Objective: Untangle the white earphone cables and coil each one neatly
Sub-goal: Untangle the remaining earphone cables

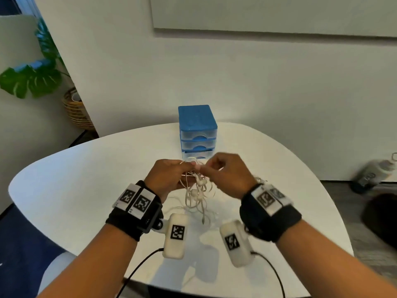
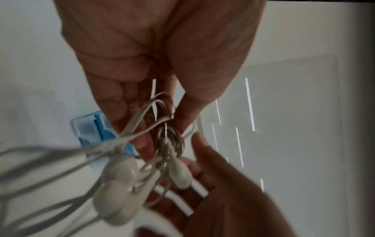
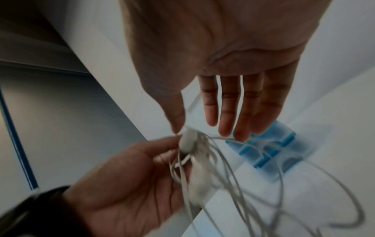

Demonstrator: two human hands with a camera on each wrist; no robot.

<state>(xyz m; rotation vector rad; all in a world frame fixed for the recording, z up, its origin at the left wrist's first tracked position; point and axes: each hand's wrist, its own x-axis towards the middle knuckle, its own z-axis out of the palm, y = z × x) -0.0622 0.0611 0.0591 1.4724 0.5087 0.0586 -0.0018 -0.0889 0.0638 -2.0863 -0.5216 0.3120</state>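
A tangle of white earphone cables with several earbuds hangs above the white table, between my two hands. My left hand grips the top of the tangle; in the left wrist view loops of cable run between its thumb and fingers, and earbuds dangle below. My right hand is close against it. In the right wrist view its fingers are stretched out over the cables, and its thumb tip touches one earbud. The wrist views are blurred.
A small blue drawer unit stands on the table just behind the hands, its bottom drawer slightly pulled out. A bottle and a dark object lie on the floor to the right. A plant and wicker basket stand far left.
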